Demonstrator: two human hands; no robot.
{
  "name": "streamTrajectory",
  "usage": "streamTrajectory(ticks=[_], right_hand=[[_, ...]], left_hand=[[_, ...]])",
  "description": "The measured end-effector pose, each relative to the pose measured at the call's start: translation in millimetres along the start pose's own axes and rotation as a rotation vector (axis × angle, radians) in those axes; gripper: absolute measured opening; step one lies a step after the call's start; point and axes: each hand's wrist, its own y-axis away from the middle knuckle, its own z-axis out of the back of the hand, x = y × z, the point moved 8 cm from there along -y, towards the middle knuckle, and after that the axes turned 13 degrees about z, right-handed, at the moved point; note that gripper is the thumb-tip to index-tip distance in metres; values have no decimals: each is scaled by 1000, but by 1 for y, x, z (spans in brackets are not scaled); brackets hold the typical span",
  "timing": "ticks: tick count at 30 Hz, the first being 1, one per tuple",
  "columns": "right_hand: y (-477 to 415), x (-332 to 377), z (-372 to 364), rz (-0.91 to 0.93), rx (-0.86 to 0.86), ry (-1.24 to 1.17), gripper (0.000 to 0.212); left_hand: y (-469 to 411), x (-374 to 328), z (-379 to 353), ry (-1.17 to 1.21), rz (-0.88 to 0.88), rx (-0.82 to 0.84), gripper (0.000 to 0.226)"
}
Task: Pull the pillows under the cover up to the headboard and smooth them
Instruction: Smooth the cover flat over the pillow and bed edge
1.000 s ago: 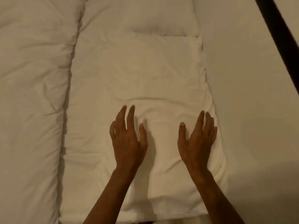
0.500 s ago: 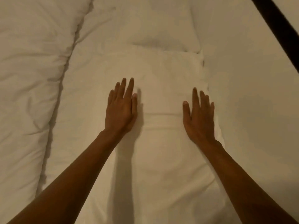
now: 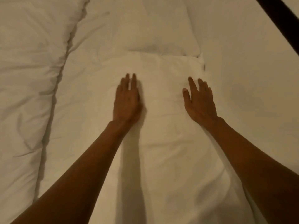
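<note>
A white cover (image 3: 163, 143) lies over a long raised pillow shape running up the middle of the bed. A second pillow (image 3: 158, 29) bulges beyond it at the top centre. My left hand (image 3: 127, 99) rests flat, palm down, on the covered pillow left of centre, fingers together and slightly blurred. My right hand (image 3: 199, 101) lies flat near the pillow's right edge, fingers spread. Neither hand grips any fabric. The pillow under the cover is hidden, shown only by its outline.
A thick crumpled white duvet (image 3: 27, 88) fills the left side, split from the pillow area by a deep fold. Flat white sheet (image 3: 255, 97) spreads to the right. A dark bar (image 3: 281, 18), maybe the headboard or bed frame, crosses the top right corner.
Both hands have slid up the covered pillow, away from me, staying flat. My arms are stretched out further, and the crease that lay ahead of the fingers is now behind the hands.
</note>
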Motion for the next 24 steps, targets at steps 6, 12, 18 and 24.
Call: streamTrajectory(ticks=[6,12,18,24], right_hand=[[23,30,-17,175,87,-37,57],[81,-15,-7,18,108,-62,62],[143,49,5,117,21,-139,61],[200,11,1,55,51,-119,60]], left_hand=[[31,-17,-41,-85,-153,146,58],[37,35,-14,-212,30,167,56],[150,-17,-20,-74,-195,143,56],[176,29,-29,-238,-148,160,58]])
